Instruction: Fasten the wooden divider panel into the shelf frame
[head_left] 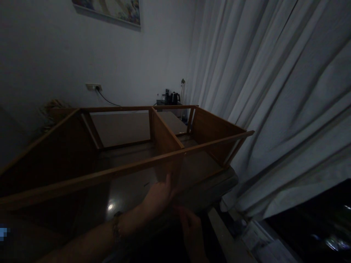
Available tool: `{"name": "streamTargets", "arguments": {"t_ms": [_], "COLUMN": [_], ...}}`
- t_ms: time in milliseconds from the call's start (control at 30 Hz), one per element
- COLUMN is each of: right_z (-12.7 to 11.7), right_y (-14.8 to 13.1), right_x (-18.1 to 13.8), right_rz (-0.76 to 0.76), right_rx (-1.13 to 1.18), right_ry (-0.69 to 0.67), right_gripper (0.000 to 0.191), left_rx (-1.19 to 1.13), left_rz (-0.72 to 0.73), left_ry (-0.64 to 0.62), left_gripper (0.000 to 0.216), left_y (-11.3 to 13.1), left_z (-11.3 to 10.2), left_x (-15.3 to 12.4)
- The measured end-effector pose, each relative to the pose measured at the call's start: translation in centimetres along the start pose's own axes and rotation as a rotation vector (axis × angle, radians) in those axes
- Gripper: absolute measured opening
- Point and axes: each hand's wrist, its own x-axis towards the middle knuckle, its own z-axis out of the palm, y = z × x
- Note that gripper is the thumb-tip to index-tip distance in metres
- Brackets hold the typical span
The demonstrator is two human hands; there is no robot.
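A brown wooden cabinet frame (128, 166) lies on its back on a dark glossy table (211, 182), with a middle divider (164, 135) splitting it in two bays. My left hand (157, 199) reaches under the front rail by the divider's lower end, fingers closed against the wood. My right hand (192, 228) is just below it in the dark, near the table's edge; its fingers are too dim to read.
Grey curtains (274, 102) hang along the right. A wall socket (93, 87) with a cable and a picture (109, 11) are on the back wall. A kettle (174, 97) stands on a small stand in the corner. Papers (263, 244) lie on the floor at bottom right.
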Motion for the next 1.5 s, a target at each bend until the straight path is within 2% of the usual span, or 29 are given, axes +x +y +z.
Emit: {"name": "streamTargets", "arguments": {"t_ms": [100,200,433,533,633,767,900,1000,1333,1500], "right_z": [0.1,0.0,-0.4,-0.6,-0.6,-0.3,-0.1,-0.3,-0.8,-0.6], "right_y": [-0.1,0.0,1.8,2.6,2.6,1.7,0.5,0.0,-0.3,-0.4], "right_x": [0.0,0.0,-0.3,-0.3,-0.2,-0.1,-0.1,-0.2,-0.2,0.1], "right_rz": [0.06,0.038,-0.248,-0.293,-0.235,-0.053,0.14,0.224,0.318,0.24], "right_rx": [0.039,0.069,-0.168,-0.207,-0.149,-0.016,0.138,0.214,0.241,0.256], "right_ry": [0.001,0.024,0.051,0.073,0.115,0.116,0.052,0.012,0.053,0.017], "right_gripper": [0.029,0.029,0.029,0.028,0.026,0.03,0.034,0.035,0.023,0.024], "left_rx": [0.011,0.034,-0.022,-0.027,-0.014,-0.006,-0.029,-0.031,-0.016,-0.017], "left_rz": [0.018,0.02,-0.036,-0.039,-0.031,-0.01,-0.032,-0.011,-0.016,-0.017], "left_ry": [0.003,-0.001,-0.004,-0.003,-0.009,-0.017,-0.031,-0.01,0.011,-0.014], "left_gripper": [0.054,0.053,0.052,0.053,0.053,0.053,0.054,0.054,0.053,0.052], "left_y": [-0.1,-0.1,-0.2,-0.2,-0.2,-0.2,-0.1,-0.1,-0.2,-0.1], "left_z": [0.0,0.2,0.8,0.8,0.7,0.6,0.5,0.4,0.5,0.4], "left_x": [0.0,0.1,0.4,0.4,0.3,0.2,0.2,0.2,0.1,0.1]}}
